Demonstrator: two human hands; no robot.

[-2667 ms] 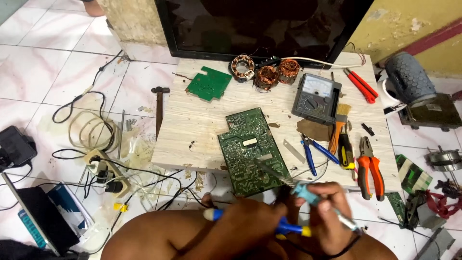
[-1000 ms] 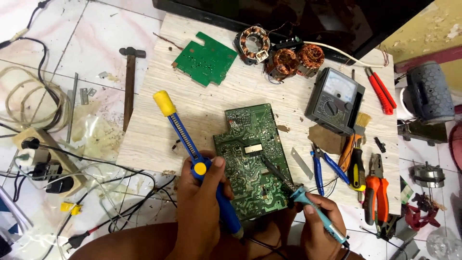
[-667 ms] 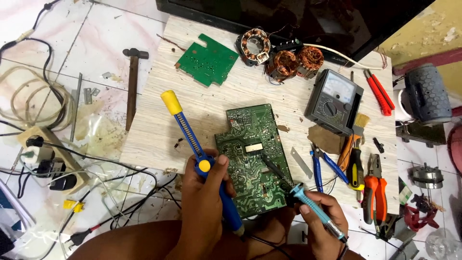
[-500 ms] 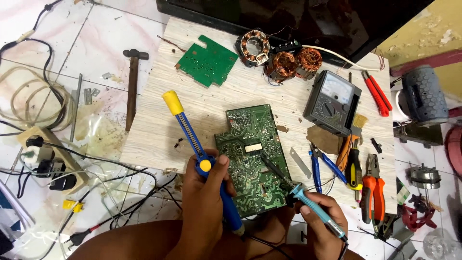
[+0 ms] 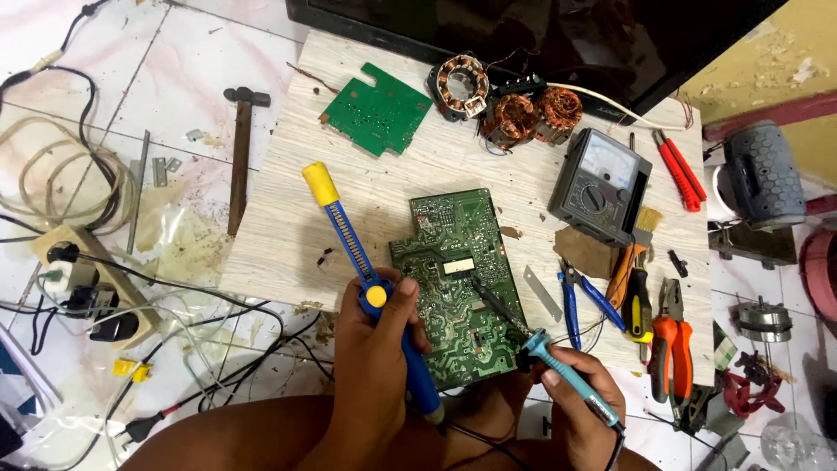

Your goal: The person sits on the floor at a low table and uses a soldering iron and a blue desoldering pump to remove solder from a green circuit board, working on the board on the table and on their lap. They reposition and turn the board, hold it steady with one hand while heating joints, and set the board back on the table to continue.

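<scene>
Head cam: we count two green circuit boards (image 5: 458,283), our left hand (image 5: 375,349) gripping one blue-yellow desoldering pump (image 5: 362,270), right hand (image 5: 580,392) gripping one teal soldering iron (image 5: 567,379).

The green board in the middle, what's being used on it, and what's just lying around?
In use: board, soldering iron in the right hand, blue solder sucker in the left hand.

Lying about: hammer, meter, pliers, small board, copper coils.

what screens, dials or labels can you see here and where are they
Screen: top edge behind the board, wide, dark, black frame.
Meter: right of centre, grey box, pale dial window above a black knob.
Label: middle of the circuit board, small white rectangle.
</scene>
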